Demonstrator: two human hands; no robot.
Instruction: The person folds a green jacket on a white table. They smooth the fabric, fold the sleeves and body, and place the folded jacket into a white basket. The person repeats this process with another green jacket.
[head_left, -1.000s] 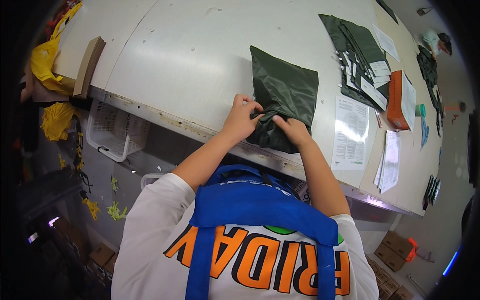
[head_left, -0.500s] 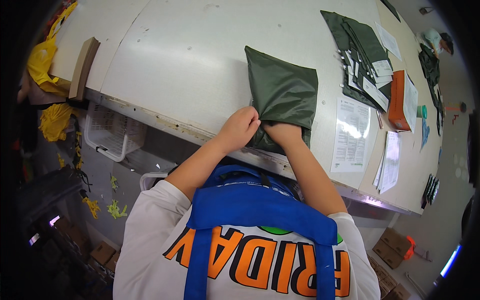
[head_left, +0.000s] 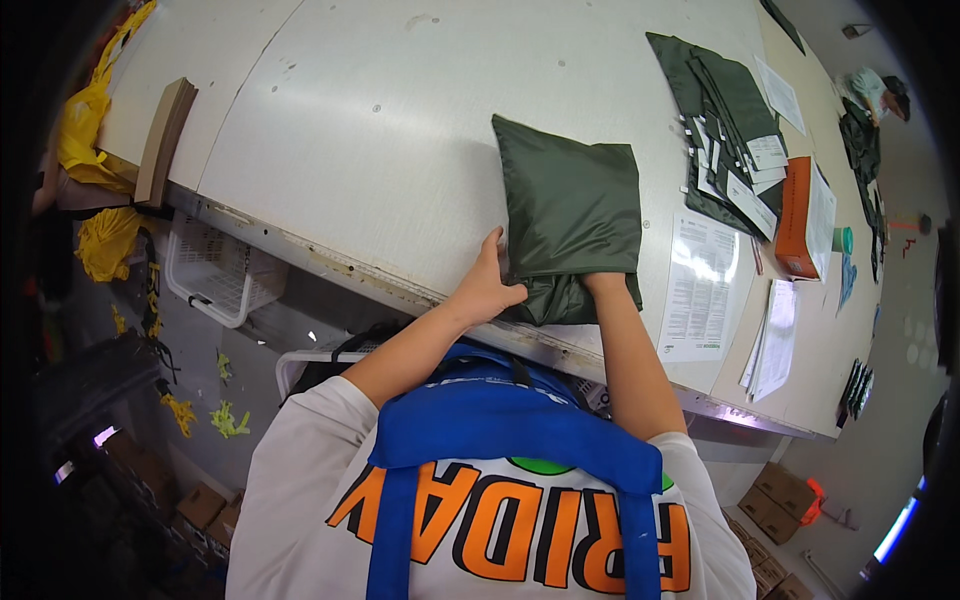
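A dark green fabric pouch (head_left: 572, 205) lies flat on the table close to its front edge, with its opening toward me. My right hand (head_left: 604, 284) is pushed into that opening up to about the wrist; the cloth hides its fingers. Beside the pouch's lower left edge is my left hand (head_left: 487, 288), open, thumb and fingers apart. Its fingertips are at the cloth's side, and I cannot tell whether they touch it.
Right of the pouch lie a printed sheet (head_left: 702, 285) and a stack of green pouches (head_left: 735, 130) with white tags. Beyond stand an orange box (head_left: 800, 215) and papers (head_left: 772, 340). A brown cardboard piece (head_left: 166, 142) is at the left; a white basket (head_left: 205, 285) sits below the table edge.
My left hand has let go of the pouch's edge and spread its fingers. My right hand has shifted right within the opening, and the pouch's top now lies smoother.
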